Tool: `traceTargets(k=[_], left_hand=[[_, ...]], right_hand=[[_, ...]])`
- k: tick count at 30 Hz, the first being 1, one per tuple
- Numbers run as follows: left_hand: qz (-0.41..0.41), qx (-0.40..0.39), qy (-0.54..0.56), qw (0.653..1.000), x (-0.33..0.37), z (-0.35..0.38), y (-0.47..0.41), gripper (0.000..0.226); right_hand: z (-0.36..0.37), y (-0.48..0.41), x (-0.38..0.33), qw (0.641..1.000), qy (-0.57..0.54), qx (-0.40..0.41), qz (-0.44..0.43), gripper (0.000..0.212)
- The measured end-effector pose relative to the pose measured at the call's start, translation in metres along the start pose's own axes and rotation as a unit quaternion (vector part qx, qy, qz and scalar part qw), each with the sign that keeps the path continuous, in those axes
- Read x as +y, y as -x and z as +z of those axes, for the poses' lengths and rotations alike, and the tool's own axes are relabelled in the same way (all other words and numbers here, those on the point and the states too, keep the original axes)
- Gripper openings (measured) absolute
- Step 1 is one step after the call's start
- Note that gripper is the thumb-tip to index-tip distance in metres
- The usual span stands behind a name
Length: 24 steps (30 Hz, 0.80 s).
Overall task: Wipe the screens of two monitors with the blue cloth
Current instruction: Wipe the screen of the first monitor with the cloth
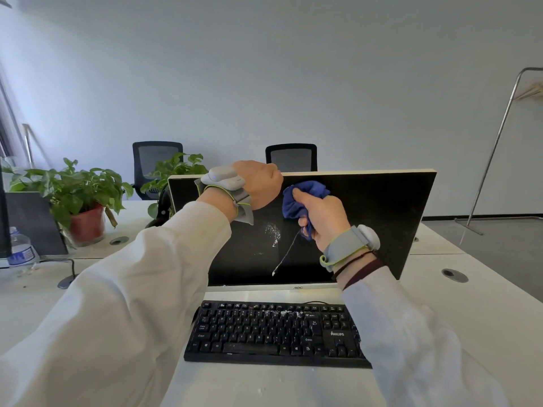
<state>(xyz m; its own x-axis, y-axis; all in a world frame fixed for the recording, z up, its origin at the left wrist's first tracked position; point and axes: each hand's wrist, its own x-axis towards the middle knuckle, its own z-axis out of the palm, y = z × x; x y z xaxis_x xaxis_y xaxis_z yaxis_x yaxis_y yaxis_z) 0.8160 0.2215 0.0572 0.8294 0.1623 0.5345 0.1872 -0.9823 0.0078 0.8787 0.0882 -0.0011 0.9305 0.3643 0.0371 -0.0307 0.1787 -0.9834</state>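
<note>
A black keyboard (276,333) lies nearest on the desk (476,312). Beyond it, the right hand (323,218) has its fingers curled tight round the bunched blue cloth (302,198), holding it against the upper middle of the monitor (376,224) screen. A white smear (273,230) sits left of the cloth. The left hand (260,183) hooks over the monitor's top edge, gripping it.

Keyboard (276,333) before monitor (382,218) on desk (484,304)

Likely an office: white desks (470,304), monitor (367,218), keyboard (273,330), 2 mesh chairs (157,163) behind.
</note>
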Motion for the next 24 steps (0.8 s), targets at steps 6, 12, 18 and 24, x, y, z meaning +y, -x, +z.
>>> traceTargets(k=[6, 12, 18, 24], left_hand=[[-0.022, -0.009, -0.018, 1.000, -0.003, 0.003, 0.001, 0.032], [-0.011, 0.001, -0.013, 1.000, -0.010, 0.002, 0.000, 0.025], [-0.014, 0.014, 0.011, 1.000, -0.006, 0.004, -0.003, 0.024], [-0.021, -0.002, 0.009, 1.000, -0.007, 0.007, -0.003, 0.031]], right_hand=[[-0.001, 0.004, 0.050, 0.999, 0.004, -0.010, 0.032, 0.032], [0.012, 0.004, 0.014, 1.000, 0.003, -0.003, -0.003, 0.027], [0.011, 0.005, -0.013, 0.999, 0.013, 0.009, -0.038, 0.029], [0.004, 0.008, 0.030, 1.000, -0.014, 0.009, 0.007, 0.032]])
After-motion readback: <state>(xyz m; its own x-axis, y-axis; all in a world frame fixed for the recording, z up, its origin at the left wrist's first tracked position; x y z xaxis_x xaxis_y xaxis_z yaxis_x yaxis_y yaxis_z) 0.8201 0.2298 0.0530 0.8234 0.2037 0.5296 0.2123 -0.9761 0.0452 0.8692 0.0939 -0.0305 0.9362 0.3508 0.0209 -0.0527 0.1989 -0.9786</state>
